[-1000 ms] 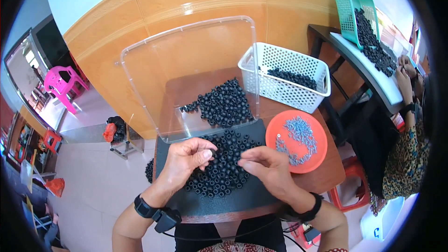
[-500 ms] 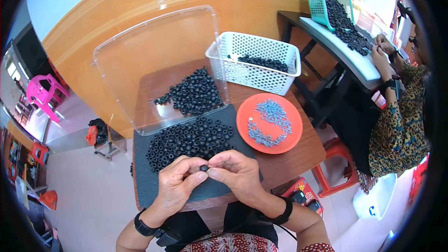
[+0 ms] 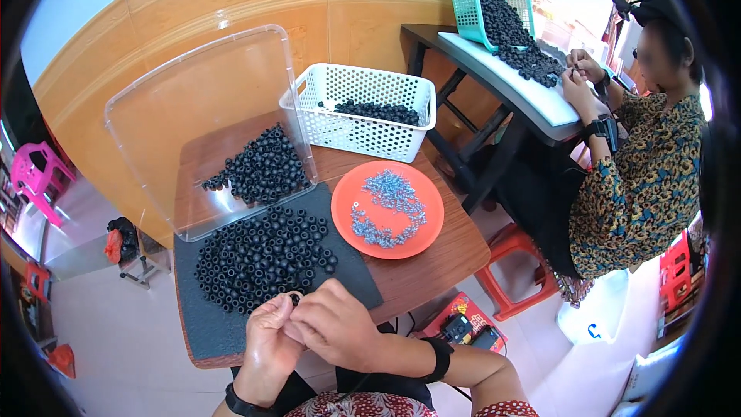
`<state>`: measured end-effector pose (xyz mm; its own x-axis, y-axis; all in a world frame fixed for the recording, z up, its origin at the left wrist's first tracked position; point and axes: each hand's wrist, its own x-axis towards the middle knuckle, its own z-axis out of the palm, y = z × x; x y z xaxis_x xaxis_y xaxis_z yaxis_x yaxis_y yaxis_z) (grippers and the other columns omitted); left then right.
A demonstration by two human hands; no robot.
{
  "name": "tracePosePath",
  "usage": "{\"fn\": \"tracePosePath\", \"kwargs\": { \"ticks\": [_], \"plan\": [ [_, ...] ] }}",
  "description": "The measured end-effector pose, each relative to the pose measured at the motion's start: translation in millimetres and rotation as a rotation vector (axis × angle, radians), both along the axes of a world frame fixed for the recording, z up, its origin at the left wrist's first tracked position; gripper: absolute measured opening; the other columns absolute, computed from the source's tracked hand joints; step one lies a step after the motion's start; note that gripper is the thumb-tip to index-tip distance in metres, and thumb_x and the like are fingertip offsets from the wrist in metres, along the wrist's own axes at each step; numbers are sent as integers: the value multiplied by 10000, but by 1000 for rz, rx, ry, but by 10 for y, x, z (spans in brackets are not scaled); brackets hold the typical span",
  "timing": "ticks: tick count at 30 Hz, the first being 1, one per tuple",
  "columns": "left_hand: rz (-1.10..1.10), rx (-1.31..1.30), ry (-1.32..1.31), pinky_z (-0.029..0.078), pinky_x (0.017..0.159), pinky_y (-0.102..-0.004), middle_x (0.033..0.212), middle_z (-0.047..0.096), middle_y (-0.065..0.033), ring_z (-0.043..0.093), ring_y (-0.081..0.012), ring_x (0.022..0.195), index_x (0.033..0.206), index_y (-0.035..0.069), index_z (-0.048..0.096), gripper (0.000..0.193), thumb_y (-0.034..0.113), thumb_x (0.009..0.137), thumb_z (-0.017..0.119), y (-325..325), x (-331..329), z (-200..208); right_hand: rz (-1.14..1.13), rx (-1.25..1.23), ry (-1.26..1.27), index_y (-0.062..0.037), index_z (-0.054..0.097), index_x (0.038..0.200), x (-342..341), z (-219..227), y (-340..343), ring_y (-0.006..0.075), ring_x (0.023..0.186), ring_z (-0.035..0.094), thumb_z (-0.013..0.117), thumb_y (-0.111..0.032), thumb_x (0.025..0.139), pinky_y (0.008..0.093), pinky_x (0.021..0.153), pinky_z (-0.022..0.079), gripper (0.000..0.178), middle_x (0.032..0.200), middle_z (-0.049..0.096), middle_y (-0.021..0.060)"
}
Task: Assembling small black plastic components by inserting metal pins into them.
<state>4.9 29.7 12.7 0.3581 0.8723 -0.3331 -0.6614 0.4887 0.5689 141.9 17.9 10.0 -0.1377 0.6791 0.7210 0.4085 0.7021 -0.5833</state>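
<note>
A small black round part [image 3: 296,299] with a hole sticks up at the fingertips of my left hand [image 3: 268,340], pinched between thumb and fingers. My right hand [image 3: 338,328] is closed and turned knuckles up, pressed against the left fingers; what its fingertips grip is hidden. Both hands are over the near edge of the table, just in front of a heap of matching black parts [image 3: 255,259] on a dark grey mat [image 3: 220,344]. To the right, an orange-red plate [image 3: 390,247] carries many tiny silvery-blue pieces [image 3: 397,193].
Behind the mat, a clear plastic bin [image 3: 193,69] lies on its side with more black parts inside. A white perforated basket [image 3: 363,139] stands beside it. At a second table right, another person [image 3: 633,170] handles black parts near a tipped green basket [image 3: 468,0]. A red stool [image 3: 517,266] stands below.
The whole view has swung rightward. My right hand has turned over across the left fingers, while the black part, earlier pinched between both hands, now shows at the left fingertips.
</note>
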Motion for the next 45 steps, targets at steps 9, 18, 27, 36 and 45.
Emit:
{"fn": "tracePosePath", "kwargs": {
  "ticks": [9, 18, 27, 36, 45],
  "plan": [
    [32, -197, -58, 454, 714, -318, 853, 605, -73, 572, -173, 759, 911, 4, 597, 180, 181, 890, 566, -56, 119, -47, 30, 71, -246, -31, 571, 846, 348, 175, -46, 281, 787, 486, 596, -43, 652, 385, 702, 405, 195, 822, 502, 97],
    [-178, -86, -144, 365, 602, -300, 871, 560, -122, 484, -160, 671, 921, -21, 567, 257, 224, 853, 603, -130, 123, -90, -309, -294, -537, -68, 683, 877, 1543, -177, 569, 300, 764, 528, 620, 1, 732, 375, 680, 429, 172, 757, 587, 105],
    [-204, -165, -133, 290, 495, -260, 631, 450, -38, 364, -117, 524, 935, -15, 566, 218, 189, 866, 592, -128, 124, -115, -452, -330, -491, -52, 684, 880, 1632, -70, 707, 291, 786, 544, 616, 8, 732, 391, 716, 436, 173, 762, 610, 117],
    [-243, -180, -157, 261, 469, -234, 587, 364, 9, 318, -88, 508, 940, -18, 569, 203, 177, 883, 573, -148, 126, -174, -285, -394, -424, -38, 678, 851, 1711, -96, 674, 311, 768, 537, 580, 36, 686, 403, 698, 433, 205, 774, 630, 134],
    [-241, -221, -104, 265, 451, -244, 576, 349, 17, 324, -94, 511, 918, -17, 577, 221, 187, 840, 615, -152, 144, -203, -269, -422, -399, -46, 682, 874, 1635, -60, 659, 272, 805, 565, 654, -21, 732, 365, 740, 444, 147, 809, 651, 97]
  ]
}}
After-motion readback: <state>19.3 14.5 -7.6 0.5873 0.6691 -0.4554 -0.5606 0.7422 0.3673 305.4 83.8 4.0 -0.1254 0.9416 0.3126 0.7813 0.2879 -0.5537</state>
